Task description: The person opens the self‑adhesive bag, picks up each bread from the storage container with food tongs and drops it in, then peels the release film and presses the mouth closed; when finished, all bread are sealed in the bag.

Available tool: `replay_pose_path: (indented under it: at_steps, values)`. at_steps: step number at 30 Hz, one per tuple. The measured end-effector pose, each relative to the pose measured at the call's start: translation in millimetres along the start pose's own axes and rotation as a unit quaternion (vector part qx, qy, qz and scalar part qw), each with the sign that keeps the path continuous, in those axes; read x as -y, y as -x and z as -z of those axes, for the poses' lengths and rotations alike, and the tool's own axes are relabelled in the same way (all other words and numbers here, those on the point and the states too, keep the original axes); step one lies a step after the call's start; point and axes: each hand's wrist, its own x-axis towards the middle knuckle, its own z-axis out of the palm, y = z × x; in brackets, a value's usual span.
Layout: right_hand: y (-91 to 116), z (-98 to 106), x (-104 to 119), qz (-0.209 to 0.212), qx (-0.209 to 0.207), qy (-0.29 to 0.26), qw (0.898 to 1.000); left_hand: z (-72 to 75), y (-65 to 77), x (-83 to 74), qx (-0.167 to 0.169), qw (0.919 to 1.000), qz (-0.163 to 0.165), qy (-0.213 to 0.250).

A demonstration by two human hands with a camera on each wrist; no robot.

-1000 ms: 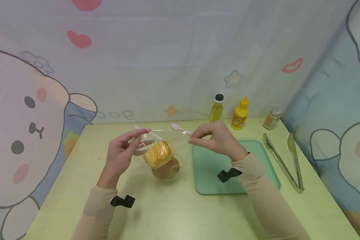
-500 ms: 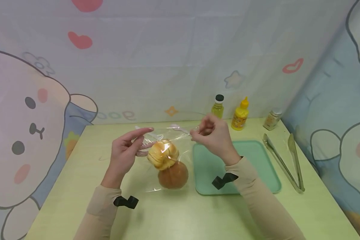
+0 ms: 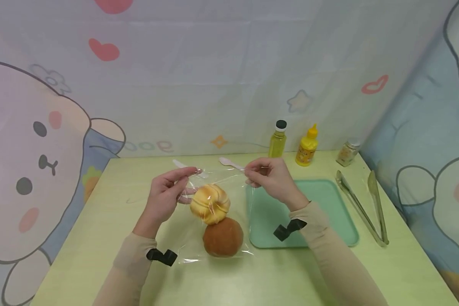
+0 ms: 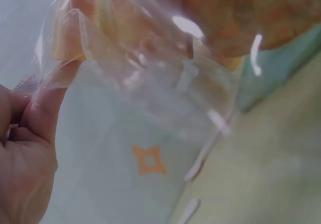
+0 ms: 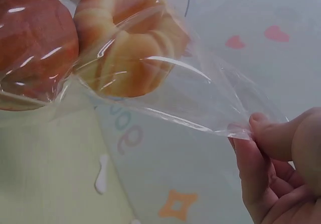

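Note:
A clear plastic bag (image 3: 191, 244) hangs between my hands with two breads inside. The upper one is a golden, ridged round bun (image 3: 209, 204); below it sits a smooth brown bun (image 3: 223, 237). My left hand (image 3: 164, 195) pinches the bag's top left edge between thumb and fingers, some fingers showing through the film. My right hand (image 3: 270, 178) pinches the top right corner, seen close in the right wrist view, where thumb and forefinger (image 5: 246, 158) nip the film. The left wrist view shows the left hand (image 4: 30, 133) with crumpled film in front of it.
A green tray (image 3: 306, 229) lies right of the bag, with metal tongs (image 3: 361, 208) beyond it. An oil bottle (image 3: 277, 142), a yellow squeeze bottle (image 3: 307, 146) and a small jar (image 3: 348, 151) stand at the back. A pinkish spoon (image 3: 229, 162) and a white utensil (image 3: 180, 164) lie behind the bag.
The breads have swung from a tilted bunch near the left hand to hanging lower, one above the other. The bag now spreads flat between both hands; the left hand has shifted slightly right.

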Motion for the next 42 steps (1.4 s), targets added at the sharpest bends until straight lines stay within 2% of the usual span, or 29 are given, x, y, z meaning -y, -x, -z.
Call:
replay_pose_path:
  at_steps: [4,8,11,13,15,21,26,28,30,33,37,40,42]
  values:
    - [-6.6,-1.5,-18.3,-0.030,-0.007,0.002,1.000,5.8,-7.6,16.0,0.013,0.9967,0.058,0.055]
    - [-12.5,-6.2,-39.8,-0.068,-0.004,0.015,0.998,13.5,-13.2,33.5,0.014,0.9859,0.123,0.112]
    - [-15.2,-11.7,-54.8,-0.099,0.000,0.030,0.995,17.4,-15.7,45.6,0.006,0.9791,0.163,0.121]
    - [-16.9,-16.0,-63.5,-0.114,0.003,0.044,0.992,19.0,-16.8,52.6,-0.005,0.9772,0.183,0.108]
    - [-18.5,-20.5,-69.2,-0.125,0.004,0.056,0.991,20.2,-17.7,58.5,-0.013,0.9783,0.193,0.075]
    - [-24.2,-31.4,-75.0,-0.141,0.007,0.094,0.986,23.1,-20.3,72.7,-0.005,0.9807,0.192,-0.035]
    - [-27.3,-36.4,-84.3,-0.159,-0.002,0.112,0.981,23.6,-20.6,84.3,-0.016,0.9786,0.195,-0.062]
    - [-28.1,-37.8,-88.6,-0.164,-0.013,0.112,0.980,22.9,-21.2,88.9,-0.020,0.9787,0.192,-0.071]
    - [-28.6,-39.2,-91.3,-0.164,-0.023,0.107,0.980,21.9,-21.4,92.2,-0.023,0.9782,0.180,-0.101]
    - [-29.0,-40.1,-93.3,-0.159,-0.030,0.109,0.981,18.6,-20.6,93.5,-0.024,0.9732,0.147,-0.175]
    - [-28.1,-37.3,-95.0,-0.154,-0.028,0.133,0.979,10.1,-13.1,86.7,-0.008,0.9465,0.078,-0.313]
    - [-26.8,-33.0,-95.1,-0.149,-0.027,0.149,0.977,2.7,-4.4,77.7,0.048,0.9204,0.011,-0.388]
    - [-25.9,-30.1,-93.3,-0.148,-0.026,0.149,0.977,-2.4,2.0,70.8,0.101,0.9021,-0.018,-0.419]
